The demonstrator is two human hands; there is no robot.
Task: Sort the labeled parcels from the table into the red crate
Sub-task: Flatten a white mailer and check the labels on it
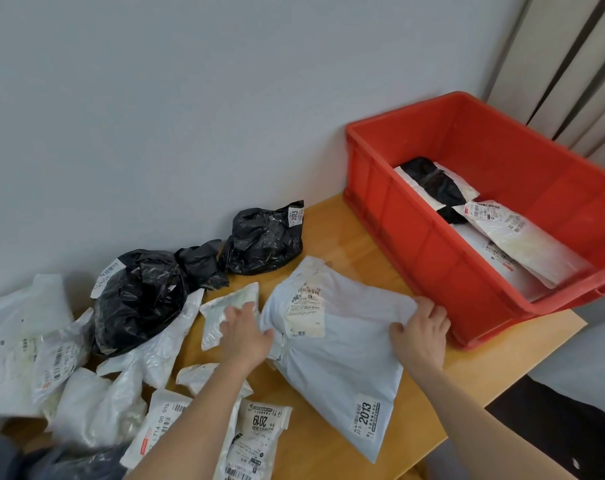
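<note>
A large pale grey parcel (342, 362) with a shipping label and a "2013" sticker lies on the wooden table (332, 233), just left of the red crate (415, 244). My left hand (245, 337) grips its left edge. My right hand (420, 337) pinches its upper right corner beside the crate wall. Inside the crate lie a white labeled parcel (523, 240) and a black-and-white one (436, 185). Several more labeled parcels stay on the table: a black bag marked "2023" (263, 240), a bigger black bag (138, 299) and white bags (96, 407).
The table stands against a grey wall (155, 116). Small white parcels marked "2019" (259, 434) lie under my left forearm near the front edge. A dark object (557, 431) sits below the table's right corner. Curtain folds (571, 64) hang behind the crate.
</note>
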